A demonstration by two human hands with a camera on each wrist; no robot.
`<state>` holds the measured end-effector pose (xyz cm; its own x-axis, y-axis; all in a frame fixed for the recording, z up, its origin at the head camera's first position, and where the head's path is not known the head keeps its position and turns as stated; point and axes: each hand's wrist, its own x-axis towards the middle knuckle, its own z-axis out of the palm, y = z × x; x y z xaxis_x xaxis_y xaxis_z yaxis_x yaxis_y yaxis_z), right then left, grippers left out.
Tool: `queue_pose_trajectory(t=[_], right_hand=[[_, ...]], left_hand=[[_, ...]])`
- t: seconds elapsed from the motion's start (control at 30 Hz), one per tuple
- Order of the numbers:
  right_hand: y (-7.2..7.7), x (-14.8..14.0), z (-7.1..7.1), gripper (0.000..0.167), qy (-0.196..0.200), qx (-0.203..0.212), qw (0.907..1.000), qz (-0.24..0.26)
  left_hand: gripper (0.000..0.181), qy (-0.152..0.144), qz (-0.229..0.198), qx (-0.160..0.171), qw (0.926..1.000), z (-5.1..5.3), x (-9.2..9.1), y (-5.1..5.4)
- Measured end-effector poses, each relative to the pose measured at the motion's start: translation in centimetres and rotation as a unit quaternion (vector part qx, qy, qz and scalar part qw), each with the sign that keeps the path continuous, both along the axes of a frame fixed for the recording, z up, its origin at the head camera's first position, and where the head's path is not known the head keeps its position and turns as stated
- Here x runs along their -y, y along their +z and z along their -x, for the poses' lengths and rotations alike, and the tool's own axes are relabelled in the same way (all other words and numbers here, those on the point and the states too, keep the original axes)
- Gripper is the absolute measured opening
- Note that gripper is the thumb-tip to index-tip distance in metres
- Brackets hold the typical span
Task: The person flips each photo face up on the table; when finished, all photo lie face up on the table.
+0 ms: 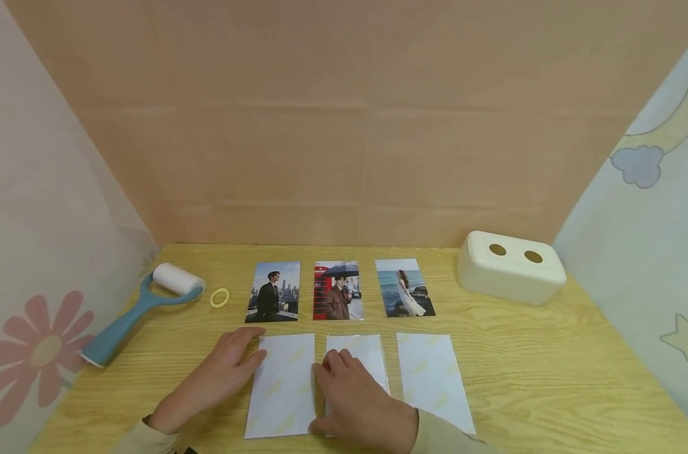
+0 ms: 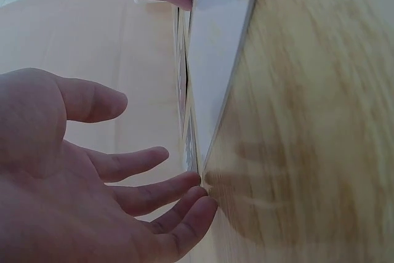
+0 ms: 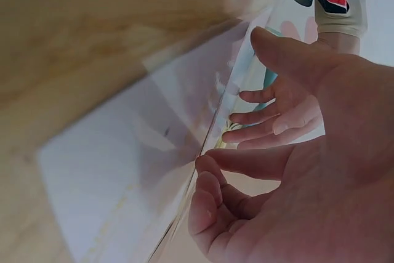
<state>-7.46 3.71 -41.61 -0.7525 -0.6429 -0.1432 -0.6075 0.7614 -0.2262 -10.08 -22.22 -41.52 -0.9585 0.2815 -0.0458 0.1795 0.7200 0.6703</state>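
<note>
Three white cards with faint yellow marks lie in a row: a left card [image 1: 282, 391], a middle card [image 1: 359, 345] and a right card [image 1: 434, 378]. My left hand [image 1: 215, 372] is at the left card's upper left corner, its fingertips at the edge; the left wrist view shows its fingers [image 2: 154, 195] loosely bent, thumb apart. Above the middle card, my right hand [image 1: 363, 400] covers part of it, index finger and thumb at the left card's right edge. In the right wrist view its other fingers [image 3: 206, 204] are bent, with the thumb spread away.
Behind the cards lie three photos: a suited person [image 1: 272, 293], a person with an umbrella [image 1: 338, 299] and a person by the sea [image 1: 406, 290]. A blue-handled roller [image 1: 125, 325] and a yellow ring [image 1: 219, 298] are left; a white box [image 1: 508, 271] with two holes stands right.
</note>
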Motion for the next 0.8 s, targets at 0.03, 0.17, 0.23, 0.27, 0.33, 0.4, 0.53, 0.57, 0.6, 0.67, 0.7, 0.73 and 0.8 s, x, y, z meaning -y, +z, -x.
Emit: queue_pose_trajectory(t=[0.03, 0.17, 0.23, 0.27, 0.33, 0.4, 0.53, 0.57, 0.6, 0.67, 0.7, 0.73, 0.8], right_hand=[[-0.01, 0.08, 0.03, 0.075, -0.001, 0.002, 1.0, -0.004], [-0.08, 0.31, 0.24, 0.075, -0.006, 0.012, 0.9998, -0.012], [-0.09, 0.4, 0.34, 0.075, -0.01, 0.02, 0.9997, -0.014], [-0.08, 0.43, 0.38, 0.076, -0.009, 0.021, 0.9996, -0.015], [-0.07, 0.49, 0.4, 0.075, -0.007, 0.022, 0.9996, -0.014], [-0.04, 0.52, 0.39, 0.074, -0.003, 0.019, 0.9997, -0.015], [0.01, 0.62, 0.45, 0.072, -0.001, 0.017, 0.9997, -0.015], [0.03, 0.66, 0.48, 0.072, -0.001, 0.018, 0.9997, -0.015], [0.05, 0.7, 0.5, 0.072, -0.002, 0.021, 0.9997, -0.015], [0.02, 0.74, 0.55, 0.072, -0.001, 0.02, 0.9997, -0.016], [0.03, 0.75, 0.56, 0.071, 0.0, 0.02, 0.9997, -0.016], [0.04, 0.76, 0.55, 0.072, 0.0, 0.019, 0.9997, -0.017], [0.07, 0.75, 0.54, 0.071, 0.003, 0.018, 0.9997, -0.016]], left_hand=[[0.04, 0.001, -0.001, 0.002, 1.0, -0.02, -0.04, 0.02], [0.039, 0.008, -0.003, 0.011, 0.9999, -0.09, -0.23, 0.16], [0.039, 0.011, -0.004, 0.012, 0.9999, -0.09, -0.29, 0.22], [0.038, 0.012, -0.004, 0.012, 0.9999, -0.08, -0.3, 0.24], [0.037, 0.012, -0.005, 0.01, 0.9999, -0.06, -0.31, 0.25], [0.038, 0.011, -0.007, 0.011, 0.9999, -0.04, -0.3, 0.25], [0.039, 0.013, -0.02, 0.018, 0.9996, 0.04, -0.18, 0.2], [0.039, 0.016, -0.026, 0.023, 0.9993, 0.08, -0.15, 0.19], [0.04, 0.018, -0.034, 0.025, 0.9989, 0.12, -0.1, 0.19], [0.04, 0.027, -0.052, 0.034, 0.9977, 0.21, -0.03, 0.21], [0.041, 0.03, -0.06, 0.036, 0.9971, 0.27, 0.01, 0.23], [0.04, 0.034, -0.066, 0.038, 0.9965, 0.3, 0.03, 0.26], [0.04, 0.041, -0.075, 0.039, 0.9956, 0.38, 0.09, 0.32]])
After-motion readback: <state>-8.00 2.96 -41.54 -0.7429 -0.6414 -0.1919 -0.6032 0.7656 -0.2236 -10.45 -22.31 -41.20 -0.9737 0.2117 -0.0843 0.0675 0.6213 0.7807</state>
